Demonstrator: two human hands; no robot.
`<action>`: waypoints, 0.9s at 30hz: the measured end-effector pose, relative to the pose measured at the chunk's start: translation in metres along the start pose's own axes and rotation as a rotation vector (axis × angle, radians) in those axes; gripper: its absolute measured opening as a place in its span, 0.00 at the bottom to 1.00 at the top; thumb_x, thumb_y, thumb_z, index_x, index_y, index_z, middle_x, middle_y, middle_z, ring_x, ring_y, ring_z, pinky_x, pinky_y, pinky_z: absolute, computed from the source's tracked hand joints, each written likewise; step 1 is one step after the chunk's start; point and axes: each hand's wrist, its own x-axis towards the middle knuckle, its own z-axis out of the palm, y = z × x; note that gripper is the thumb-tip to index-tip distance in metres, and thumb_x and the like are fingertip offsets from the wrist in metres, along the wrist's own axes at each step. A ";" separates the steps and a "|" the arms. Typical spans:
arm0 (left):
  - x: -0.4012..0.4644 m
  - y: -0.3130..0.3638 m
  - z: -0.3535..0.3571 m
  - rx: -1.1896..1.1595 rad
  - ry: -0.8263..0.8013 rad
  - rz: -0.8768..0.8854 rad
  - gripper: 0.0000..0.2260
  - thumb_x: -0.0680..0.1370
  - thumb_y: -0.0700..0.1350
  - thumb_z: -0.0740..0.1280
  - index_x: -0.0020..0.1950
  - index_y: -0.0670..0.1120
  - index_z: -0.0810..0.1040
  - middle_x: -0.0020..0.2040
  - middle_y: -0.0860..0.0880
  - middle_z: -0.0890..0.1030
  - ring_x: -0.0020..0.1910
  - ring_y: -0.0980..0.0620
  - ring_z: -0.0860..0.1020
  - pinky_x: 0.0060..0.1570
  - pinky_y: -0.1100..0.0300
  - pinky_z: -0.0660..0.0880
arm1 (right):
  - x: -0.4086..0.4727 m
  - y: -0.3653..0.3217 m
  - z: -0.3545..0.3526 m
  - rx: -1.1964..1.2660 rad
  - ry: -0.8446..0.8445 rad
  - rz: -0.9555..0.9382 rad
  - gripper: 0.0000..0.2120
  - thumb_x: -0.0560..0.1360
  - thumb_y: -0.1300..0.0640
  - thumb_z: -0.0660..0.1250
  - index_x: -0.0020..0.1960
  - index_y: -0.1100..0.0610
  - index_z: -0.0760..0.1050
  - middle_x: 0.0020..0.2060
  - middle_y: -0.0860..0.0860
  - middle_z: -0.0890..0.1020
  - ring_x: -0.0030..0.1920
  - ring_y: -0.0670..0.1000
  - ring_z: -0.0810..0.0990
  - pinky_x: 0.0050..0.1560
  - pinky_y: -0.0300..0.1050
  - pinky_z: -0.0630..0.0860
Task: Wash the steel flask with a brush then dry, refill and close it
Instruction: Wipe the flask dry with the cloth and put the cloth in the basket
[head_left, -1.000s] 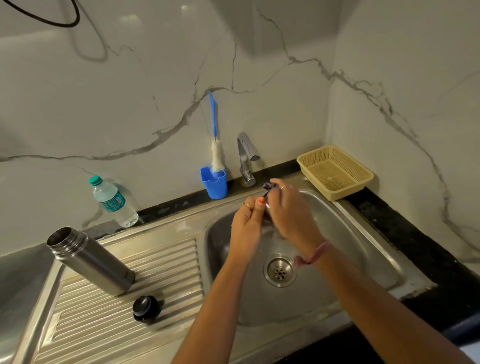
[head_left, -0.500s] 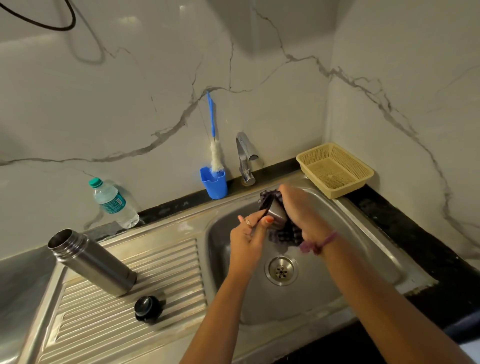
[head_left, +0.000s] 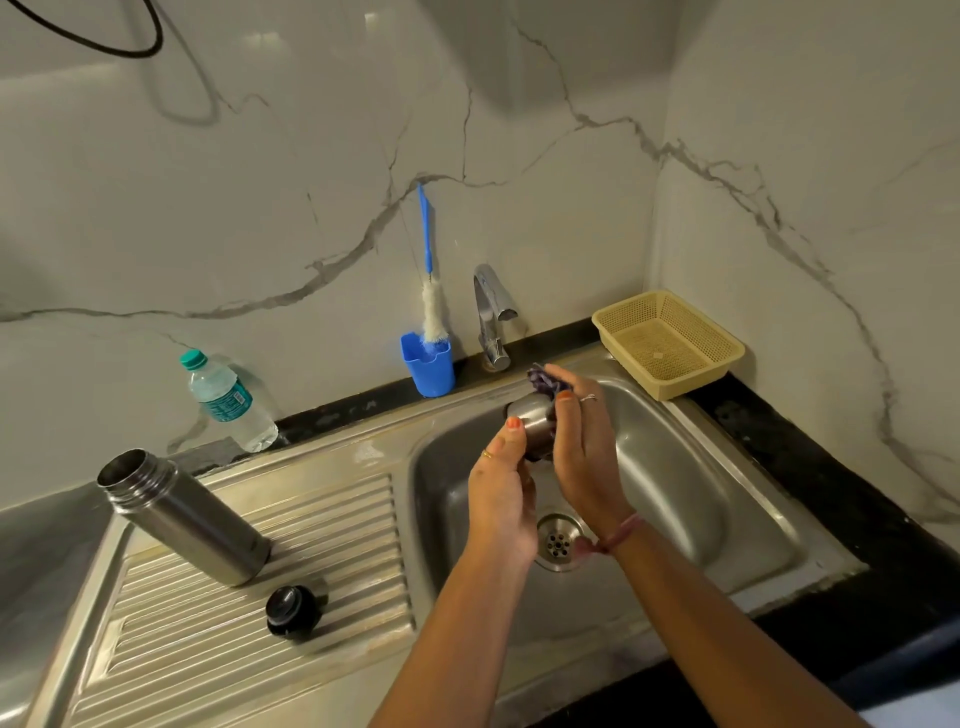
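Observation:
The open steel flask stands on the ribbed drainboard at the left, mouth up, with its black stopper lying in front of it. Over the sink basin my left hand holds a small steel cup lid. My right hand grips a dark purple cloth against that lid; most of the cloth is hidden behind the fingers. The bottle brush, with a blue handle and white bristles, stands in a blue holder by the wall.
A steel tap rises behind the basin. A plastic water bottle with a green cap stands at the back left. A yellow plastic basket sits at the back right corner. The drain lies below my wrists.
Both hands have shifted a little within the basin while turning the steel lid. Less of the cloth shows than half a second ago. The flask and stopper have not moved.

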 end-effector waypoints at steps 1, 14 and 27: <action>0.002 0.001 0.000 0.006 0.006 -0.005 0.13 0.81 0.47 0.66 0.40 0.49 0.85 0.38 0.52 0.84 0.48 0.50 0.78 0.59 0.53 0.72 | 0.000 -0.003 -0.001 -0.121 -0.040 -0.099 0.21 0.79 0.51 0.51 0.66 0.58 0.71 0.57 0.53 0.76 0.56 0.49 0.76 0.57 0.54 0.74; -0.004 0.004 -0.011 0.221 -0.142 0.064 0.16 0.82 0.45 0.64 0.38 0.49 0.86 0.40 0.50 0.85 0.43 0.55 0.81 0.50 0.63 0.76 | 0.008 -0.005 -0.029 -0.003 -0.236 0.024 0.22 0.76 0.48 0.51 0.61 0.56 0.74 0.51 0.51 0.80 0.52 0.49 0.79 0.50 0.47 0.77; 0.000 0.000 -0.018 0.370 -0.265 0.106 0.15 0.84 0.46 0.60 0.50 0.39 0.83 0.40 0.47 0.85 0.38 0.57 0.82 0.42 0.66 0.77 | -0.011 0.004 -0.039 -0.650 -0.323 -0.427 0.21 0.77 0.54 0.51 0.64 0.59 0.74 0.59 0.53 0.77 0.57 0.51 0.75 0.56 0.47 0.73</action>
